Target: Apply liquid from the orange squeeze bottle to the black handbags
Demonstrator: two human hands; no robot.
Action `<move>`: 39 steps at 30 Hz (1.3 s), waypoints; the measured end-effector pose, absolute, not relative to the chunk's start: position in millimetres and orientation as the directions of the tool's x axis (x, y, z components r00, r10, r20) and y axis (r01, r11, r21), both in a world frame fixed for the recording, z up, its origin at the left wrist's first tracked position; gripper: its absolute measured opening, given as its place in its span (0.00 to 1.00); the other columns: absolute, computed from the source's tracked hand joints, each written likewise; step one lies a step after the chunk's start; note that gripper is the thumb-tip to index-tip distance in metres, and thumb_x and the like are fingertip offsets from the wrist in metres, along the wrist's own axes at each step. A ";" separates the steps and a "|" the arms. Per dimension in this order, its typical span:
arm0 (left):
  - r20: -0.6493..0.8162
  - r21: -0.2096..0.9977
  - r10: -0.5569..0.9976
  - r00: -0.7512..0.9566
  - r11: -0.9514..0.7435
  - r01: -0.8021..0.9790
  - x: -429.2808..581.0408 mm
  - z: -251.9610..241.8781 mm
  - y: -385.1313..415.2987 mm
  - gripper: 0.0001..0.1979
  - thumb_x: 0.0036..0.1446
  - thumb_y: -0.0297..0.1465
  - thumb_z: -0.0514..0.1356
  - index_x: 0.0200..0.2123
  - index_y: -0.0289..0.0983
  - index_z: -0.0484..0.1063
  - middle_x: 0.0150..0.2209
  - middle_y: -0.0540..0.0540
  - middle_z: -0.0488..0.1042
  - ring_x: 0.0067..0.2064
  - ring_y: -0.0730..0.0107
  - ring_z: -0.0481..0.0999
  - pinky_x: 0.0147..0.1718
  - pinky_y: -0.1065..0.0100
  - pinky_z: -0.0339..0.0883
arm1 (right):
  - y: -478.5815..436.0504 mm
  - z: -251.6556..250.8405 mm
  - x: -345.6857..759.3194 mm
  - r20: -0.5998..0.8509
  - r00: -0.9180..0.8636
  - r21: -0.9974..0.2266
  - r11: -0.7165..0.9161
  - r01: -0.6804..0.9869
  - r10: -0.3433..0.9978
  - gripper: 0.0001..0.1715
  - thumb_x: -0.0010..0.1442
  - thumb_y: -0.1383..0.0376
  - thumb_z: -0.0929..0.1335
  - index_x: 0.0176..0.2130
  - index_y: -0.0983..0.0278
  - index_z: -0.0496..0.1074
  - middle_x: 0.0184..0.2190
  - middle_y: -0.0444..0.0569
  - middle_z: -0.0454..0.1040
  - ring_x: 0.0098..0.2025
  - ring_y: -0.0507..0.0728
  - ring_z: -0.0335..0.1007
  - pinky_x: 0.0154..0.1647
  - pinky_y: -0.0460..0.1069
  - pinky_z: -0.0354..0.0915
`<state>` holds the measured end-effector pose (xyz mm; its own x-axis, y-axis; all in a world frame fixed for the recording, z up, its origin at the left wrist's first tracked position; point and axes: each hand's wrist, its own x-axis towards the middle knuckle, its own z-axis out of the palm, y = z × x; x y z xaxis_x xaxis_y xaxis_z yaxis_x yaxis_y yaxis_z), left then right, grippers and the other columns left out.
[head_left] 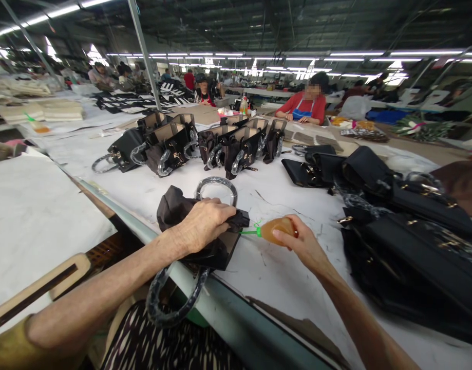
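Holding bag (pixel 219 253) at near edge of worktop (pixel 282 282) w/ L hand (pixel 207 220) curled over cloth (pixel 171 205), prob. for steadiness, w/ handle (pixel 154 303) off edge. Pinching bottle (pixel 275 231) w/ R hand (pixel 302 239), nozzle (pixel 250 232) twd bag rim, prob. for aim.

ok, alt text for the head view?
A person's left hand holds a black bag at the edge of a white-topped table; the right hand holds an amber squeeze bottle, green nozzle pointed at the bag. Upright bags stand beyond; more bags lie piled at right.
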<state>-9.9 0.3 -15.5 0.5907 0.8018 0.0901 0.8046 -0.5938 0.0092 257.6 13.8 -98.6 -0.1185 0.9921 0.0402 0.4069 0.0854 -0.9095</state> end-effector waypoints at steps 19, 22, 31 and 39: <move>0.108 0.016 0.791 0.603 -0.607 0.794 -11.5 -18.6 0.9 0.01 0.56 0.26 0.55 0.32 0.37 0.65 0.34 0.48 0.73 0.40 0.63 0.70 0.37 0.66 0.63 | 11.0 -93.6 257.3 -0.026 -0.162 -0.959 0.021 0.282 0.986 0.15 0.54 0.57 0.70 0.37 0.62 0.66 0.26 0.43 0.69 0.25 0.53 0.61 0.20 0.47 0.56; 0.101 0.016 0.792 0.602 -0.607 0.795 -10.9 -17.8 0.0 0.02 0.56 0.25 0.55 0.32 0.37 0.65 0.34 0.47 0.73 0.40 0.63 0.70 0.36 0.66 0.62 | 8.7 -86.5 256.5 -0.028 -0.179 -0.959 0.024 0.283 0.984 0.14 0.54 0.58 0.70 0.36 0.62 0.66 0.26 0.42 0.69 0.25 0.53 0.60 0.20 0.47 0.56; 0.090 0.029 0.797 0.597 -0.602 0.798 -12.1 -16.6 -1.3 0.02 0.57 0.26 0.55 0.33 0.37 0.66 0.34 0.47 0.73 0.40 0.63 0.70 0.37 0.67 0.62 | -3.8 -71.9 252.3 -0.027 -0.231 -0.964 0.036 0.264 0.972 0.14 0.53 0.59 0.70 0.37 0.62 0.66 0.27 0.42 0.68 0.26 0.54 0.61 0.21 0.47 0.57; 0.096 0.031 0.792 0.602 -0.607 0.794 -12.3 -17.6 -1.4 0.01 0.57 0.27 0.55 0.33 0.37 0.66 0.34 0.47 0.73 0.40 0.63 0.70 0.37 0.67 0.62 | -16.3 -61.0 249.1 -0.039 -0.238 -0.966 0.024 0.259 0.971 0.15 0.51 0.58 0.70 0.38 0.61 0.66 0.26 0.43 0.67 0.26 0.54 0.60 0.20 0.47 0.57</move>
